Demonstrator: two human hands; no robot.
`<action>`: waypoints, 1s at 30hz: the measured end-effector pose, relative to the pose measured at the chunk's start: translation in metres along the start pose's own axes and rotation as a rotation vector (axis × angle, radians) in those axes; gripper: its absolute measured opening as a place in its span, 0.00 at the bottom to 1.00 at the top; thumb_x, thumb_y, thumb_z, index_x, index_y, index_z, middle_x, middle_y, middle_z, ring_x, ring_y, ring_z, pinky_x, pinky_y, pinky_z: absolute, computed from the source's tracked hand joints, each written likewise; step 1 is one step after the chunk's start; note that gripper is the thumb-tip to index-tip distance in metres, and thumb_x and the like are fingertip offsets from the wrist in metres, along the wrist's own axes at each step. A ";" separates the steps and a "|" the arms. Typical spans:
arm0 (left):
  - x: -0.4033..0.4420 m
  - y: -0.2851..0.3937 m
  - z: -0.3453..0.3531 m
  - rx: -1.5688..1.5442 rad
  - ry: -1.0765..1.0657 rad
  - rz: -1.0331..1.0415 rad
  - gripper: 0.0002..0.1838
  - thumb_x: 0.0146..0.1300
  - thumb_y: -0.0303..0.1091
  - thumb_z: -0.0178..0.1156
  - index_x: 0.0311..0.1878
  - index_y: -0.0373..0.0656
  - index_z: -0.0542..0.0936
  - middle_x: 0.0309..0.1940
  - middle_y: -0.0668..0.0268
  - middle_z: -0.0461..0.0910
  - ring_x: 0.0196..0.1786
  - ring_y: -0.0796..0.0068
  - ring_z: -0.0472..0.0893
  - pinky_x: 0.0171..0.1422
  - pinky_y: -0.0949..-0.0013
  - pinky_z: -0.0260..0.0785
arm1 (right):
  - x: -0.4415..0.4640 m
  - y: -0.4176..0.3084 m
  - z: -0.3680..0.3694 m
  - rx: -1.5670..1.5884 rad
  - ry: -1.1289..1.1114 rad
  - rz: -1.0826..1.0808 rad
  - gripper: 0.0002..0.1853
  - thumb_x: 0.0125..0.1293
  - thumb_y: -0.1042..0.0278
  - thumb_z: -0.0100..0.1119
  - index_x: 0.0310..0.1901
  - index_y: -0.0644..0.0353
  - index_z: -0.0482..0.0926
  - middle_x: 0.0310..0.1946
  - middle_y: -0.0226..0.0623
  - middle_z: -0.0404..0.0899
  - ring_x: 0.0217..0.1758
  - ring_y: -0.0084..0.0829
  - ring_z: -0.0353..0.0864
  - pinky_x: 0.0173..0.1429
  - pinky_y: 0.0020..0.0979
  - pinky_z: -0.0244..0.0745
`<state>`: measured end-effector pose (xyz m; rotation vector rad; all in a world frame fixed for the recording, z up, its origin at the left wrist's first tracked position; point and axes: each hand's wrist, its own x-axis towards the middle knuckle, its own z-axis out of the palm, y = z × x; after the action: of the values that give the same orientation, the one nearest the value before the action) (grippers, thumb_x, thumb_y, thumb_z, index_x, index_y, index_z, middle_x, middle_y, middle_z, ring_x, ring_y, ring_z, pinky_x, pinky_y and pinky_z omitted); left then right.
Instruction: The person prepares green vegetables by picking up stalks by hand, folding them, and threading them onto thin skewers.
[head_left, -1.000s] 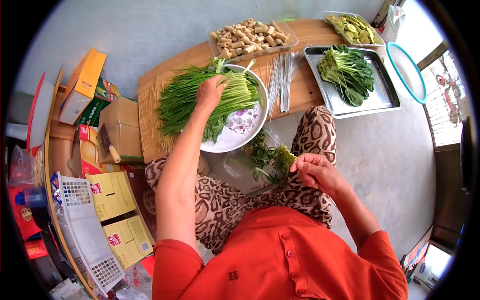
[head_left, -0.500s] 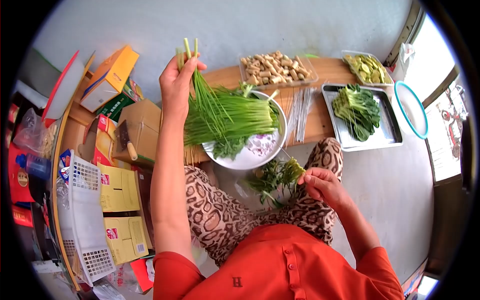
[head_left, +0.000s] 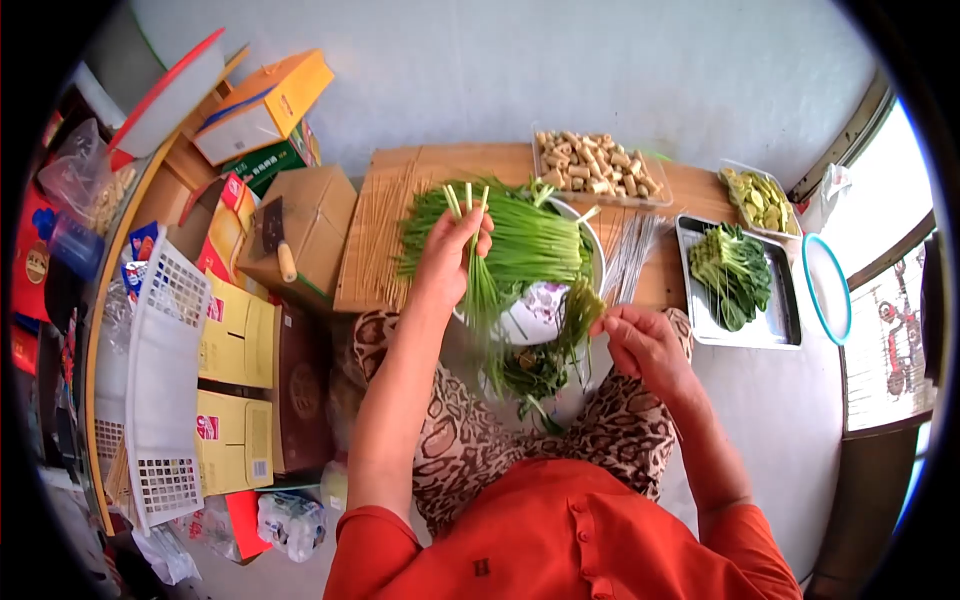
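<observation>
My left hand (head_left: 455, 258) is closed round a few garlic chives (head_left: 481, 300), with pale cut ends pointing up and green leaves hanging down. In front of me, a larger heap of chives (head_left: 530, 240) lies across a white bowl (head_left: 597, 250). My right hand (head_left: 648, 348), held over my right thigh, pinches one end of a skewer of chives (head_left: 577, 320); its thin stick is hard to see now. Loose dark greens (head_left: 535, 372) lie low between my knees, below the bowl.
On the wooden table (head_left: 400, 165) are bamboo skewers (head_left: 380, 235), metal skewers (head_left: 630, 255), a tub of beige rolled pieces (head_left: 600, 165), a tub of green slices (head_left: 760, 200) and a metal tray (head_left: 795, 335) of leafy greens. A knife (head_left: 284, 255) rests against a cardboard box (head_left: 320, 215) at left.
My left hand with its chives has come down and right, nearer the skewer. My right hand still pinches the skewer, and the greens on it now hang more upright. The view has shifted.
</observation>
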<state>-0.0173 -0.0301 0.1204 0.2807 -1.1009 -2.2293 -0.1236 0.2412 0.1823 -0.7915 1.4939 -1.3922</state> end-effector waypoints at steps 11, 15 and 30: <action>-0.011 -0.019 -0.024 -0.019 0.005 -0.072 0.11 0.61 0.33 0.63 0.44 0.40 0.80 0.30 0.68 0.77 0.29 0.77 0.75 0.32 0.77 0.66 | 0.037 0.006 0.025 -0.040 -0.022 0.019 0.13 0.73 0.63 0.46 0.41 0.63 0.78 0.11 0.17 0.57 0.12 0.11 0.51 0.18 0.18 0.44; -0.017 -0.016 -0.021 -0.047 0.005 -0.089 0.11 0.61 0.33 0.63 0.45 0.39 0.80 0.32 0.68 0.78 0.29 0.78 0.75 0.32 0.77 0.67 | 0.046 0.004 0.032 -0.031 -0.048 0.019 0.13 0.73 0.64 0.46 0.40 0.63 0.79 0.11 0.16 0.57 0.13 0.11 0.51 0.18 0.18 0.44; -0.022 -0.018 -0.010 0.058 0.017 -0.106 0.12 0.63 0.36 0.62 0.44 0.38 0.80 0.30 0.70 0.77 0.25 0.82 0.73 0.30 0.79 0.65 | 0.051 0.013 0.027 0.003 -0.085 0.019 0.13 0.74 0.64 0.46 0.41 0.63 0.78 0.12 0.17 0.58 0.13 0.11 0.52 0.18 0.18 0.44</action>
<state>-0.0039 -0.0143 0.0985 0.3908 -1.1679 -2.2852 -0.1159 0.1863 0.1611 -0.8226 1.4303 -1.3300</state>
